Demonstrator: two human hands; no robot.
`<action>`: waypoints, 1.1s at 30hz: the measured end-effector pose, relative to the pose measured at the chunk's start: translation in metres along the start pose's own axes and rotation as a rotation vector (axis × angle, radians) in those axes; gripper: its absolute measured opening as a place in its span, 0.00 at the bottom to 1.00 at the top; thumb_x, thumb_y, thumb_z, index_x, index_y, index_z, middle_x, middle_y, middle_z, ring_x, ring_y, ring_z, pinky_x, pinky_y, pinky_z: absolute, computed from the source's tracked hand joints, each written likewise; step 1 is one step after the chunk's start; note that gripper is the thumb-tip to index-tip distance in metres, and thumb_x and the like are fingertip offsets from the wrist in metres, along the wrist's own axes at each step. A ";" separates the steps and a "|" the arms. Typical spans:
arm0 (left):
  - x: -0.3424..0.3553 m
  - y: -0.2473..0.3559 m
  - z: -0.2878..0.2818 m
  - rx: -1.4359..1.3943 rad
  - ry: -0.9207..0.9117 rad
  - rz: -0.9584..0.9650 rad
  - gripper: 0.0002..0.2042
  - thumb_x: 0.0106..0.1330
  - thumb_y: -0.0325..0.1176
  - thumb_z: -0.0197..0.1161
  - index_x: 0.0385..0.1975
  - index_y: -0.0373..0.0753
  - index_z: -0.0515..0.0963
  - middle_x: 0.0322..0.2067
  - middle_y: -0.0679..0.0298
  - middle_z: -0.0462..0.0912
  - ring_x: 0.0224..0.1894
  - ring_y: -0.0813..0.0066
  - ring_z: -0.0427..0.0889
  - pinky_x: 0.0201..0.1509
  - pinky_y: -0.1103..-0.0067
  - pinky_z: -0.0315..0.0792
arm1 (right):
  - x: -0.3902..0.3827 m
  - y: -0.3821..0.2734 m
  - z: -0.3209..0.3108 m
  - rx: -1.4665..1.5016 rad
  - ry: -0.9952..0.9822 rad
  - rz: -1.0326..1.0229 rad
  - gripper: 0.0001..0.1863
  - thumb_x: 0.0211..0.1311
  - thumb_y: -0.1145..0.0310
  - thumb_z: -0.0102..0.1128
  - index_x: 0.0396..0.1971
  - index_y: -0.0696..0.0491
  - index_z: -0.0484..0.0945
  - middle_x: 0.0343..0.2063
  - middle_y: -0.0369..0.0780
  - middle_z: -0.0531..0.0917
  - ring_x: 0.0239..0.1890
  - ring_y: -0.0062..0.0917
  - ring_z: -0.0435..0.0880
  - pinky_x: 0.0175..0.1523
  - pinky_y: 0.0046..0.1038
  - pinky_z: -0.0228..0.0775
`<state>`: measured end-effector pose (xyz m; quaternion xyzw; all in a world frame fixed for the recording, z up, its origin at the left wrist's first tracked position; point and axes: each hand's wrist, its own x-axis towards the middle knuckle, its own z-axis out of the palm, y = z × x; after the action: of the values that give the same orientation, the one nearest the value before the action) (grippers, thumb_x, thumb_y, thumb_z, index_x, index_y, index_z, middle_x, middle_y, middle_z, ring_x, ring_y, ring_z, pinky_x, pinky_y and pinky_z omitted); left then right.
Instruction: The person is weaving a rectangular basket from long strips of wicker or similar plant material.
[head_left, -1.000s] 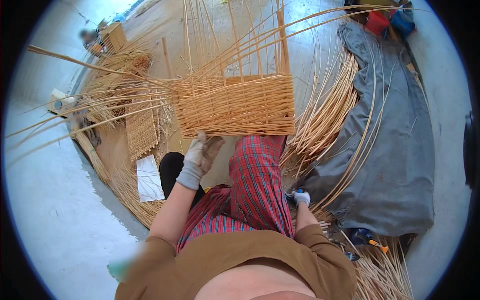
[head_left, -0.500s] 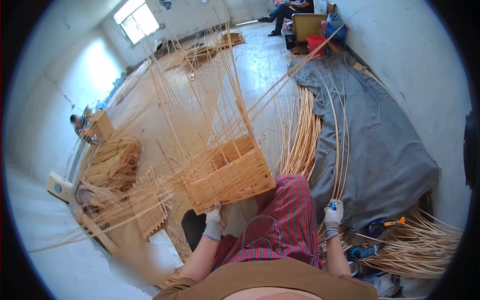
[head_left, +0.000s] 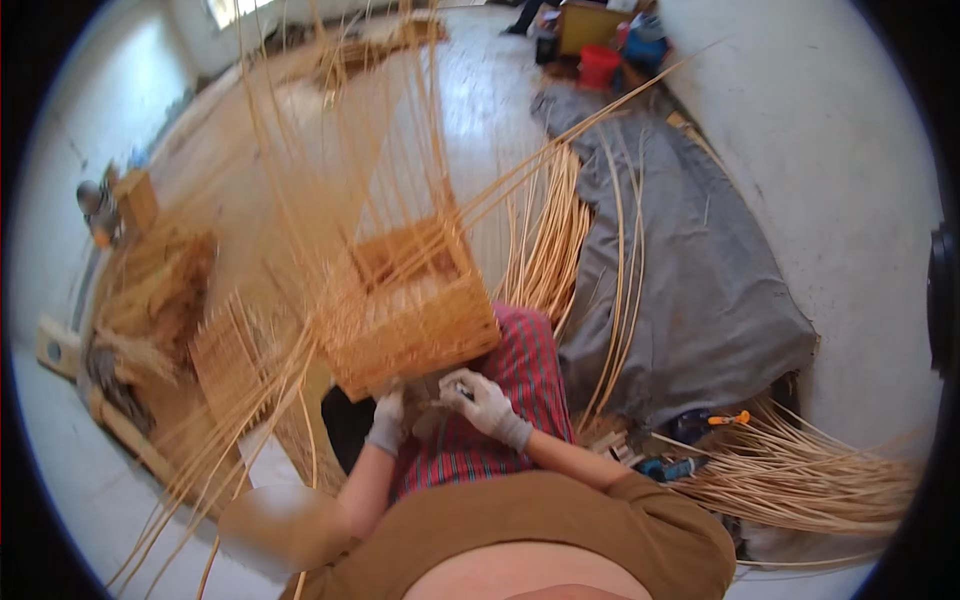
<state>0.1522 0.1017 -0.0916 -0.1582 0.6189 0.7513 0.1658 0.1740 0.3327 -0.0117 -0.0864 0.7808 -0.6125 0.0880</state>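
Both my hands wear pale gloves. A woven willow basket with long upright rods tilts above my checked lap, blurred by motion. My left hand grips its bottom edge at the near left, fingers partly hidden. My right hand is just below the basket, right of my left, closed round a small dark tool that is too small to identify. Long loose rods fan from the basket's left side down past my left arm.
Left lie woven panels and fibre bundles; right, a grey cloth, willow rods, more rods and tools. A red bucket stands behind. A person is far left; another's legs show at the back.
My right hand has moved from low at the right, by the grey cloth, inward to just below the basket. The basket has tilted and turned, and the view has lifted toward the room.
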 end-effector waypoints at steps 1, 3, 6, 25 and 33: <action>-0.010 0.007 0.003 0.458 -0.164 0.039 0.15 0.81 0.47 0.52 0.55 0.46 0.76 0.40 0.61 0.84 0.40 0.66 0.82 0.43 0.69 0.80 | 0.001 0.007 0.006 -0.029 0.027 -0.147 0.24 0.69 0.51 0.64 0.56 0.52 0.79 0.48 0.46 0.84 0.51 0.42 0.83 0.58 0.37 0.75; -0.035 0.013 0.017 0.011 -0.360 -0.188 0.25 0.77 0.56 0.56 0.57 0.40 0.76 0.38 0.63 0.83 0.29 0.73 0.81 0.30 0.77 0.77 | -0.001 0.017 0.016 -0.191 0.019 -0.239 0.30 0.69 0.48 0.63 0.62 0.54 0.74 0.52 0.50 0.81 0.53 0.46 0.82 0.58 0.40 0.75; -0.059 0.024 0.025 0.089 -0.242 -0.226 0.23 0.69 0.42 0.70 0.58 0.39 0.73 0.38 0.64 0.82 0.31 0.75 0.83 0.31 0.78 0.79 | -0.004 0.010 0.026 -0.345 -0.143 -0.184 0.34 0.70 0.46 0.59 0.68 0.53 0.70 0.48 0.54 0.80 0.54 0.48 0.81 0.57 0.42 0.76; -0.042 0.165 -0.178 -0.164 0.209 0.608 0.23 0.69 0.34 0.70 0.62 0.37 0.76 0.46 0.57 0.87 0.46 0.67 0.87 0.55 0.74 0.83 | 0.117 -0.168 -0.108 -0.939 0.484 -0.648 0.10 0.65 0.57 0.67 0.31 0.49 0.87 0.26 0.38 0.84 0.34 0.31 0.83 0.43 0.36 0.73; 0.045 0.252 -0.124 -0.221 -0.291 0.656 0.27 0.74 0.33 0.65 0.71 0.40 0.67 0.48 0.57 0.85 0.52 0.63 0.86 0.61 0.62 0.82 | 0.195 -0.193 -0.049 -1.142 0.201 -0.408 0.20 0.71 0.47 0.58 0.36 0.48 0.87 0.32 0.37 0.86 0.43 0.33 0.84 0.56 0.39 0.71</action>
<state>0.0035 -0.0626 0.0864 0.1400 0.5217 0.8414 -0.0155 -0.0218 0.2866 0.1815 -0.2096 0.9577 -0.1073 -0.1652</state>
